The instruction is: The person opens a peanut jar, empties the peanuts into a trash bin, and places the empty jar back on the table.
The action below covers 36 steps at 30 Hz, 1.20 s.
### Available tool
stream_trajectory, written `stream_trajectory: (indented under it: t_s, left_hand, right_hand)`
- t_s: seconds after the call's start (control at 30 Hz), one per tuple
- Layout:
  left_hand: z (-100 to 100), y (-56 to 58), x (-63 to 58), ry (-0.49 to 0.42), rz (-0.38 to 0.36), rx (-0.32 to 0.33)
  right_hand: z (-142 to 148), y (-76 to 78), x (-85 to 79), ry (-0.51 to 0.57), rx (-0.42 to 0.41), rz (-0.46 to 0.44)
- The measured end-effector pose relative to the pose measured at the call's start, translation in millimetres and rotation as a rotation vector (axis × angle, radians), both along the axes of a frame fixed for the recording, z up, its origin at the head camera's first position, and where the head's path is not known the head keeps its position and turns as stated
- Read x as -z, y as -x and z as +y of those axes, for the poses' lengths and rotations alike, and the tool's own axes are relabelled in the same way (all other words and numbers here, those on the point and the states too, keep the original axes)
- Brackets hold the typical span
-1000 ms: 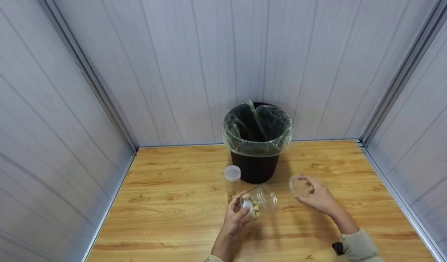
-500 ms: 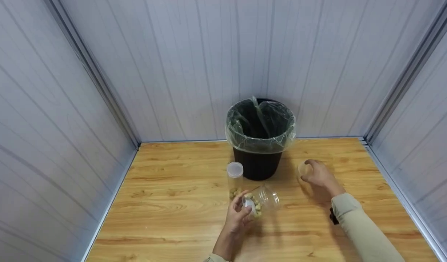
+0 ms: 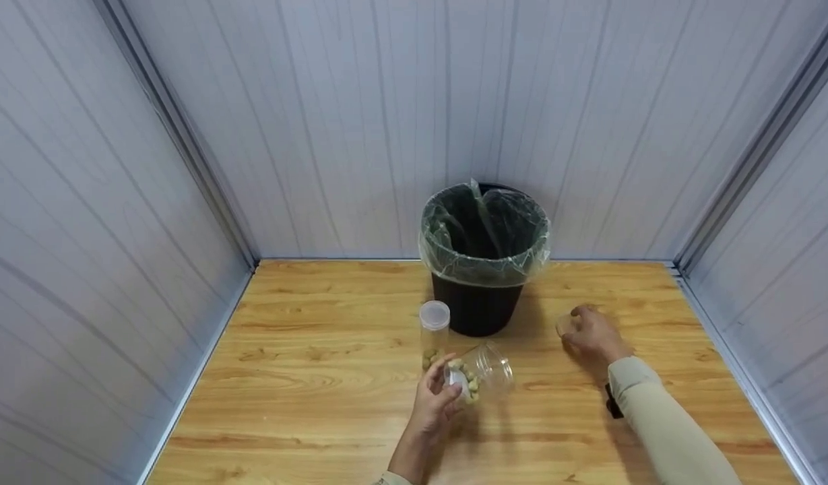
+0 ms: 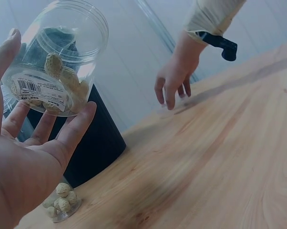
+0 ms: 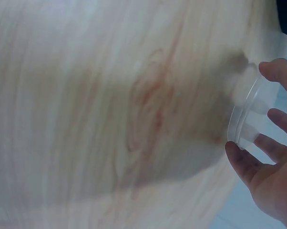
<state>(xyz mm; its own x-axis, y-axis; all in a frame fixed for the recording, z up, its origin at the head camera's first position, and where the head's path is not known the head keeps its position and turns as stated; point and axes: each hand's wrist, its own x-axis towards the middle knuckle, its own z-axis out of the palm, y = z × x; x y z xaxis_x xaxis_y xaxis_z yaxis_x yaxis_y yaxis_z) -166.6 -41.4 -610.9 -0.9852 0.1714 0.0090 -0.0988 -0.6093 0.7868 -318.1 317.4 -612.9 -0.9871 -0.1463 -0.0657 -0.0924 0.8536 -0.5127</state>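
Note:
My left hand (image 3: 432, 404) grips a clear plastic jar (image 4: 79, 21) around its base, tilting it so the uncovered mouth faces up and to the right. Several unshelled peanuts (image 4: 67, 78) lie inside, near a white barcode label (image 4: 38, 90). To the right, my right hand (image 3: 594, 335) holds a clear round lid (image 5: 242, 112) by its rim, thumb on one side and fingers on the other. In the head view the lid is low over the tabletop; whether it touches the wood I cannot tell.
A tall clear tube (image 3: 434, 330) with a whitish cap stands just behind the jar, peanuts in its bottom. Behind it is a black bin (image 3: 478, 306) lined with a clear bag (image 3: 484, 269). Panel walls (image 3: 360, 135) enclose the wooden table (image 3: 319, 404) at back and sides.
My right hand has carried the lid to the right and away from the jar, and down toward the tabletop. The left hand keeps the jar in nearly the same place.

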Motion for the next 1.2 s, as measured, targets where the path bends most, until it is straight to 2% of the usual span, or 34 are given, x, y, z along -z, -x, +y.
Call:
stream_trajectory:
  t_s: [0.07, 0.4, 0.63, 0.8, 0.93, 1.2]
  left_hand:
    - [-1, -1.9, 1.4, 0.004, -0.012, -0.004]
    - [0, -6.3, 3.6, -0.016, -0.005, 0.000]
    - [-1, -6.1, 1.7, -0.039, 0.016, 0.009]
    - [-1, -1.9, -2.0, -0.034, 0.048, 0.018]
    - [-2, -1.1, -5.9, -0.021, 0.060, 0.017]
    - [-6, -2.9, -16.9, -0.039, 0.123, 0.065]
  right_hand:
    - [0, -3.8, 4.8, 0.004, 0.008, -0.020]
    - [-2, -9.7, 17.3, -0.047, 0.026, 0.006]
    - [-5, -15.2, 19.7, -0.047, 0.069, 0.071]
    - [-7, -20.1, 5.8, -0.006, 0.121, 0.152]
    - [-9, -31.4, -8.8, 0.041, 0.126, 0.216]
    - [-26, -62.9, -37.5, 0.177, 0.019, 0.325]
